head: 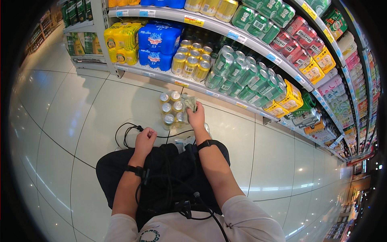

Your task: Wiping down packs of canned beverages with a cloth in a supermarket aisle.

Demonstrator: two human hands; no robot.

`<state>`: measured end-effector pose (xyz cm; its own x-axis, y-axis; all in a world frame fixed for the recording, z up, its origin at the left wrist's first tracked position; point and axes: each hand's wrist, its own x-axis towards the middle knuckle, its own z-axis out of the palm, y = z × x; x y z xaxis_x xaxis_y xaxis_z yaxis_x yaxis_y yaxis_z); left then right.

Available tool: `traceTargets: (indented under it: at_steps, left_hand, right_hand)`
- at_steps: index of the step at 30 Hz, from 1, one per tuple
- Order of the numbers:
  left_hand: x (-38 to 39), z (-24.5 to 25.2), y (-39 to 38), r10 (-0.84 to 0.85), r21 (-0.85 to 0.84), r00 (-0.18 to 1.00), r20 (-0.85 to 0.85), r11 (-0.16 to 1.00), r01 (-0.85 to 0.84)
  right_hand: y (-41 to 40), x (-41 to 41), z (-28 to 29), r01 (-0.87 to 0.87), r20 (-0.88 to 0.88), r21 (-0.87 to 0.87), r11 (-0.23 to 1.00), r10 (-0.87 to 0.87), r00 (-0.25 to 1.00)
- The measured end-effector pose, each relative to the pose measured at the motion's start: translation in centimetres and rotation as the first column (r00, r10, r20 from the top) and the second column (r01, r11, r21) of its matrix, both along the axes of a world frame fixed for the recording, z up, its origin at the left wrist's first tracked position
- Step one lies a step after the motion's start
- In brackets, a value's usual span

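On the floor tiles stands a clear-wrapped pack of several gold cans with silver lids (167, 108). My right hand (196, 116) grips a crumpled grey-green cloth (190, 102) right beside the pack's right side; whether the cloth touches the wrap I cannot tell. My left hand (146, 138) is curled into a loose fist above my left knee, with nothing seen in it. It is nearest to a looped black cable (128, 127) on the floor.
Ahead, a lower shelf (157, 75) holds gold cans (191, 65), blue-wrapped packs (158, 39), yellow packs (122, 36) and green cans (237, 68). The upper shelf edge (208, 24) juts out above them. Black cables (198, 196) hang across my lap.
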<state>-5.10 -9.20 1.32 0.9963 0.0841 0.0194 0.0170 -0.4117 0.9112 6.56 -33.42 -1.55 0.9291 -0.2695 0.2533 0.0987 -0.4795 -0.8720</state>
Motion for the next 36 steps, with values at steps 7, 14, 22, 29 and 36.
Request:
traceTargets:
  at_steps: [7, 14, 22, 29, 36]
  left_hand:
    - [0.3, -0.3, -0.1, 0.005, -0.007, 1.0, -0.024, 1.0, -0.005]
    - [0.6, 0.1, -0.3, -0.006, -0.014, 1.0, -0.005, 1.0, 0.006]
    - [0.2, -0.8, 0.3, 0.021, -0.022, 0.999, -0.029, 1.0, -0.022]
    - [0.4, -1.0, 0.3, -0.013, 0.016, 0.999, -0.049, 1.0, 0.014]
    - [-0.6, 0.6, -0.7, -0.203, 0.147, 0.967, -0.153, 0.963, 0.225]
  right_hand:
    - [-1.5, 0.3, -3.5, -0.095, -0.441, -0.184, 0.978, 0.004, 0.897]
    - [-2.2, 0.4, -4.5, -0.126, -0.538, -0.001, 0.992, 0.106, 0.836]
    - [-1.6, -0.2, -2.8, -0.066, -0.36, 0.131, 0.989, 0.109, 0.927]
    - [-1.5, -0.7, -3.3, -0.108, -0.531, -0.182, 0.977, -0.006, 0.847]
    - [-2.3, -0.3, -3.2, -0.016, -0.263, -0.081, 0.997, -0.006, 0.965]
